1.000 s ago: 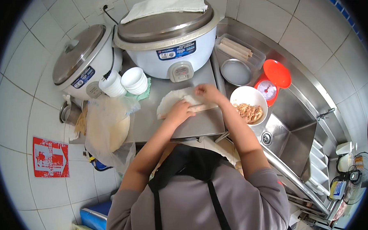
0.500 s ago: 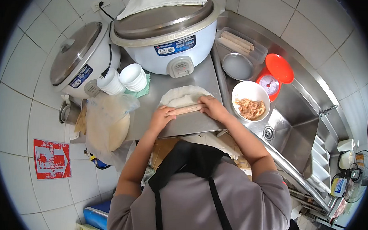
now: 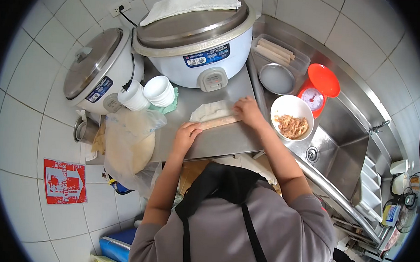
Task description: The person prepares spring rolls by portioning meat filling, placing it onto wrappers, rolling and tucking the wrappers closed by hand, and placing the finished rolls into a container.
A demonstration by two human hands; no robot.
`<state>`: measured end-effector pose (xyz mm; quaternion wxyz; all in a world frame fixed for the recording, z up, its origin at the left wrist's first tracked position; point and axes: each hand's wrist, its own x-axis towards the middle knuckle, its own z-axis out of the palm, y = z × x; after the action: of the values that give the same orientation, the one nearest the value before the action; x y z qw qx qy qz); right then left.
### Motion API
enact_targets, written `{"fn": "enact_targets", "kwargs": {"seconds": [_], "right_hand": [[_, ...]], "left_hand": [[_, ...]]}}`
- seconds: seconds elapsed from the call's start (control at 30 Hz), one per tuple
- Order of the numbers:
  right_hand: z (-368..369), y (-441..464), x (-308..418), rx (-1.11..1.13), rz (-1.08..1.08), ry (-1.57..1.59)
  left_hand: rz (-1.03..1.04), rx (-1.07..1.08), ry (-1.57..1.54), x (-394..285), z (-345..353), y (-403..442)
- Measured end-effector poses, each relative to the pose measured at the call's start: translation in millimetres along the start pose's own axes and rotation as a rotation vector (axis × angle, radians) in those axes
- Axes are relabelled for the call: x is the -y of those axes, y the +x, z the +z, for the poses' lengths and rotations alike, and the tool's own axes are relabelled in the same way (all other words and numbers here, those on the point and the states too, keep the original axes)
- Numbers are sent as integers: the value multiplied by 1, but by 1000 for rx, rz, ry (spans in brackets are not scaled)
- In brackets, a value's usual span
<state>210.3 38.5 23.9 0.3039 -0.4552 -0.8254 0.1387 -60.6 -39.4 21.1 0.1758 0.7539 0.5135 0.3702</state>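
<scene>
A pale thin wrapper (image 3: 212, 111) lies on the steel counter, its near edge rolled into a long tube that looks filled. My left hand (image 3: 187, 133) has its fingers closed on the left end of the roll. At the other end, my right hand (image 3: 249, 111) is closed on the wrapper's right edge. To the right stands a white bowl (image 3: 276, 106) with a light brown minced filling (image 3: 291, 126). Left of my left hand, a clear plastic bag (image 3: 131, 141) holds round, pale sheets.
Two rice cookers (image 3: 189, 60) stand behind, with stacked white cups (image 3: 158, 91) before them. On the right are a round metal pan (image 3: 277, 79), a tray of finished rolls (image 3: 274, 51), a red scale (image 3: 313, 96) and a sink (image 3: 340, 146).
Since a second ago, my left hand has moved off the wrapper to the roll's left end. The wrapper's near edge is rolled further, so less flat wrapper shows.
</scene>
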Motion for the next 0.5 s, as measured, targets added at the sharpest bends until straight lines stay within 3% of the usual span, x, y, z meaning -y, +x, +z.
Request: {"fn": "enact_targets", "kwargs": {"seconds": [0.1, 0.2, 0.3, 0.37, 0.5], "right_hand": [[16, 4, 28, 66, -71, 286], [38, 9, 22, 159, -30, 323], [46, 24, 11, 267, 122, 412], [45, 33, 8, 366, 272, 457], [28, 27, 27, 122, -64, 250]], "left_hand": [[-143, 100, -20, 1, -4, 4], [122, -60, 182, -7, 4, 10], [264, -9, 163, -12, 27, 15], [191, -5, 137, -7, 34, 17], [0, 157, 14, 7, 28, 36]]}}
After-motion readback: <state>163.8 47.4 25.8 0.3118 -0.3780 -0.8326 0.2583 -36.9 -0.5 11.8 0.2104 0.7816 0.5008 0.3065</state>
